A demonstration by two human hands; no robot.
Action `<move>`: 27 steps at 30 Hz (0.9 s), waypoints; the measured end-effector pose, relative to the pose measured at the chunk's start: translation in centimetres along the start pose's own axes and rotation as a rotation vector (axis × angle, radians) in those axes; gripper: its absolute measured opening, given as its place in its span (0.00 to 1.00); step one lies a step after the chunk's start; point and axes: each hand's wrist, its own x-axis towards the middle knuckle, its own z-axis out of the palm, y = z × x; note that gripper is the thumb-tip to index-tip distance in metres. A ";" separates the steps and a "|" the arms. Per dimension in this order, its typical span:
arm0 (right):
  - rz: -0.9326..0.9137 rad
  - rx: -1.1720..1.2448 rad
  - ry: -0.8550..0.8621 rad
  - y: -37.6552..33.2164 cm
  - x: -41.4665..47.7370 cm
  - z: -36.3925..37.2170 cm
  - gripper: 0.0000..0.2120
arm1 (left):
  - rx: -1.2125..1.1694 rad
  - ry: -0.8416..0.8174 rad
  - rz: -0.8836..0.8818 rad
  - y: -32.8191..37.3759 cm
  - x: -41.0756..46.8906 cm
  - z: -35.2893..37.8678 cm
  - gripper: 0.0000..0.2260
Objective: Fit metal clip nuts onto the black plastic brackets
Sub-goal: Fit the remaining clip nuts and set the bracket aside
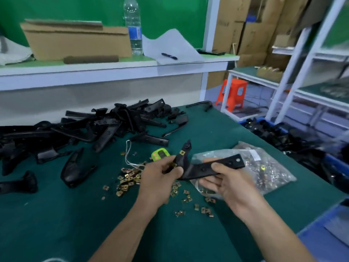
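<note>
Both hands hold one black plastic bracket above the green table. My left hand grips its bent middle, with a brass clip nut pinched at the fingertips against the bracket. My right hand holds the long flat arm from below. One clip nut sits clipped on the bracket's upper prong. Several loose clip nuts lie scattered under and left of my hands. A clear bag of clip nuts lies behind my right hand.
A heap of black brackets covers the table's back left. A green counter device with a white cord lies just beyond my left hand. A blue bin of black parts stands at the right edge. A shelf behind holds a cardboard box and a water bottle.
</note>
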 end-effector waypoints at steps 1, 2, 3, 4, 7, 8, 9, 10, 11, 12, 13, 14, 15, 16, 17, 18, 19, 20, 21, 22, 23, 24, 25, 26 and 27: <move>-0.021 0.002 0.032 -0.7 -0.9 -1.5 0.09 | 0.056 -0.040 0.028 0.9 0.1 1.6 0.19; -0.041 0.011 0.075 -1.4 -1.8 -3.0 0.09 | 0.098 -0.081 0.049 1.8 0.3 3.4 0.13; -0.062 0.022 0.133 -2.0 -2.6 -4.5 0.09 | 0.117 -0.111 0.060 2.8 0.3 5.2 0.08; -0.077 0.043 0.195 -2.5 -3.5 -6.1 0.09 | 0.123 -0.148 0.072 3.7 0.4 7.1 0.07; -0.098 0.152 0.378 -3.6 -5.7 -11.0 0.09 | 0.068 -0.279 0.094 5.8 0.1 13.2 0.10; -0.096 0.203 0.424 -3.9 -6.4 -12.8 0.09 | 0.047 -0.324 0.090 6.4 -0.1 15.4 0.10; -0.089 0.248 0.469 -4.2 -7.1 -14.5 0.09 | 0.013 -0.374 0.070 6.9 -0.2 17.4 0.11; -0.082 0.291 0.511 -4.4 -7.9 -16.2 0.09 | -0.030 -0.433 0.030 7.3 -0.3 19.3 0.13; -0.073 0.324 0.557 -4.5 -8.6 -17.7 0.09 | -0.061 -0.499 -0.027 7.6 -0.3 21.0 0.15; -0.062 0.368 0.588 -4.5 -9.2 -19.0 0.08 | -0.072 -0.566 -0.083 7.9 -0.4 22.6 0.16; -0.042 0.415 0.610 -4.6 -9.5 -20.1 0.07 | -0.077 -0.623 -0.132 8.1 -0.2 24.1 0.16; -0.018 0.465 0.617 -4.8 -9.2 -21.2 0.07 | -0.090 -0.655 -0.176 8.4 0.3 25.5 0.14; -0.002 0.513 0.629 -5.6 -8.4 -22.2 0.07 | -0.114 -0.659 -0.216 8.8 1.1 27.1 0.12; -0.010 0.561 0.633 -6.8 -7.1 -23.1 0.07 | -0.161 -0.638 -0.260 9.5 2.5 28.6 0.11; -0.040 0.597 0.637 -8.6 -5.2 -24.2 0.07 | -0.235 -0.605 -0.328 10.4 4.1 29.9 0.11; -0.086 0.631 0.620 -10.8 -3.0 -25.1 0.06 | -0.341 -0.586 -0.408 11.5 5.9 30.9 0.11; -0.122 0.671 0.599 -12.9 -0.8 -25.8 0.10 | -0.449 -0.587 -0.474 12.7 7.6 31.6 0.10; -0.143 0.717 0.584 -14.6 1.2 -26.5 0.18 | -0.526 -0.602 -0.519 13.7 9.0 32.0 0.12; -0.145 0.718 0.594 -15.8 2.9 -27.0 0.26 | -0.543 -0.621 -0.542 14.3 10.0 32.0 0.14; -0.122 0.650 0.607 -16.2 4.5 -27.4 0.29 | -0.519 -0.652 -0.537 14.6 10.7 31.8 0.18; -0.076 0.521 0.642 -15.9 5.6 -27.4 0.29 | -0.444 -0.677 -0.495 14.5 11.1 31.2 0.23; -0.035 0.371 0.677 -15.0 6.4 -27.1 0.25 | -0.343 -0.691 -0.420 14.2 11.3 30.3 0.25; -0.027 0.236 0.694 -13.9 6.8 -26.4 0.20 | -0.249 -0.699 -0.323 13.8 11.3 28.9 0.25; -0.049 0.128 0.699 -12.8 7.3 -25.7 0.13 | -0.177 -0.691 -0.224 13.1 11.4 27.5 0.21; -0.078 0.057 0.695 -11.5 7.7 -24.8 0.07 | -0.128 -0.664 -0.155 12.2 11.4 25.8 0.17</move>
